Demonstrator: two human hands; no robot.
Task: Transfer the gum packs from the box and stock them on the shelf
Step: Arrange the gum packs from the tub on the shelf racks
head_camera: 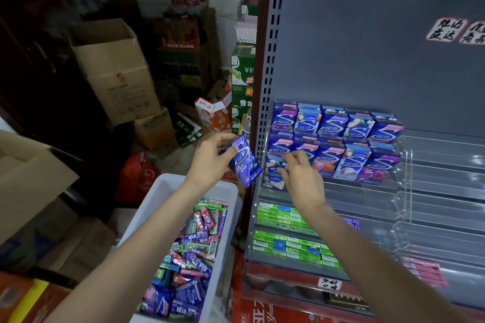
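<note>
My left hand (210,157) grips a blue-purple gum pack (244,162), held tilted just left of the shelf upright. My right hand (301,178) hovers with loosely spread fingers in front of the lowest row of boxed gum packs (333,139) on the clear acrylic rack (404,160); it holds nothing. Below my left forearm stands a white plastic box (168,186) holding several loose gum packs (194,249) in mixed colours. Green gum sticks (286,244) lie in rows on the lower tiers.
The grey shelf back panel (367,47) rises behind the rack, with bare acrylic tiers to the right. Pink packs (425,273) lie at lower right. Cardboard cartons (112,70) and drink cases crowd the floor left. A red carton (265,309) sits under the shelf.
</note>
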